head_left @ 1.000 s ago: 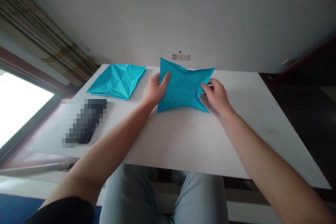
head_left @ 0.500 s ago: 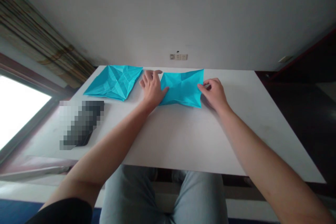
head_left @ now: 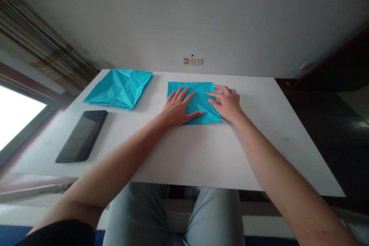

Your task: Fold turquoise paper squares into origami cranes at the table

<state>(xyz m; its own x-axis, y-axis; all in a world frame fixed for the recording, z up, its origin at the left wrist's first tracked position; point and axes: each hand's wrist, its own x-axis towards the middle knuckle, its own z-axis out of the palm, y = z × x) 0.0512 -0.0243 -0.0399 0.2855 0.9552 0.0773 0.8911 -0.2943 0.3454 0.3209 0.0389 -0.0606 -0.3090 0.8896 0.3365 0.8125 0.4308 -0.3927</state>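
Observation:
A creased turquoise sheet of paper (head_left: 202,103) lies on the white table in front of me. My left hand (head_left: 179,109) rests flat on its left part, fingers spread, covering some of the sheet. At the right edge is my right hand (head_left: 226,103), with thumb and index fingertips on the paper and slightly apart. Its other fingers reach past the far right corner. To the left lies a second, more crumpled turquoise sheet or stack of paper (head_left: 122,88), touched by neither hand.
A black phone (head_left: 83,136) lies on the left side of the white table (head_left: 196,157), near my left forearm. Behind the table stands a grey wall with sockets (head_left: 193,61). A striped curtain (head_left: 43,42) and a bright window are at the left.
My left hand has moved right from the paper's left edge onto its surface. My right hand has let go of the raised right edge, and the sheet now lies flatter.

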